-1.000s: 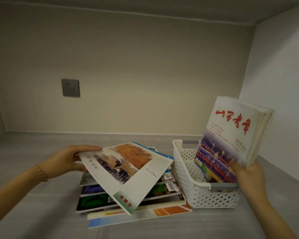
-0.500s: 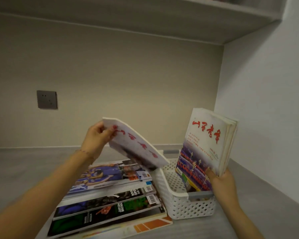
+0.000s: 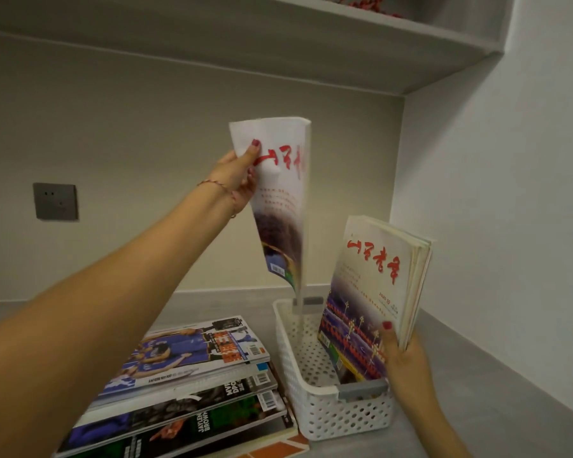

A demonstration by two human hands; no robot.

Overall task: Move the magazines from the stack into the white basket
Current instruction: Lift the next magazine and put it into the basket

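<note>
Left hand: raised, fingers pinching top corner of one magazine. Item hanging near-vertical, long axis up-down, cover bowed, lower edge dangling over far end of white basket, apparently just above its rim; exact clearance not readable.

Right hand: fingers wrapped round near edge of upright bundle of magazines, already standing in the basket along its right side, leaning slightly right. Thumb on front cover.

Key relation: free slot in basket lying left of held bundle and directly beneath hanging magazine. Left hand nearer that slot; right hand occupied propping the bundle. Judged next requirement: straight descent, spine kept upright and parallel to bundle's cover, seating alongside on the left.

Risk, judged: limp lower corner catching on basket rim or folding under.

Stack: several glossy issues lying flat on grey surface, touching or just beside basket's left wall. Task partway, by this count.

Also present: wall socket, overhead shelf.
</note>
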